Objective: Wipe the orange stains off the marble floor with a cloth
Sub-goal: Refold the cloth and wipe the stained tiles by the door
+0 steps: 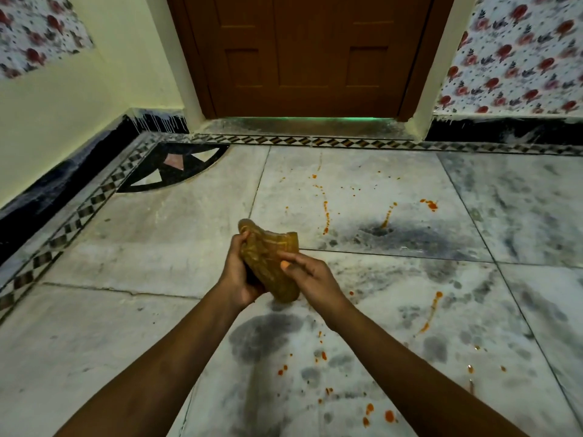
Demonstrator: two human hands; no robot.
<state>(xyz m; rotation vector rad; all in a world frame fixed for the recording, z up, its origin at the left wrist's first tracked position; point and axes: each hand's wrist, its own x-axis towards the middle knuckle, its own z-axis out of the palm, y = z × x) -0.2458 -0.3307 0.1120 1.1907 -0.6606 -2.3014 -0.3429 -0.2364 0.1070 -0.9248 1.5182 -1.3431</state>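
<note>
A crumpled mustard-brown cloth [271, 257] is held up above the floor between both hands. My left hand [239, 272] grips its left side from below. My right hand [310, 275] pinches its right side, thumb on top. Orange stains dot the white-grey marble floor [142, 234]: a thin drip line [326, 216] ahead of the cloth, a streak [387, 216] and a blob [430, 204] further right, a long streak [430, 313] at right, and several drops [389, 415] near the bottom between and below my forearms.
A brown wooden door [309, 55] stands shut straight ahead, with a raised sill. A patterned tile border [94, 206] runs along the walls. Yellow wall at left, floral wallpaper [517, 58] at right. Dark grey smudges mark the marble around the stains.
</note>
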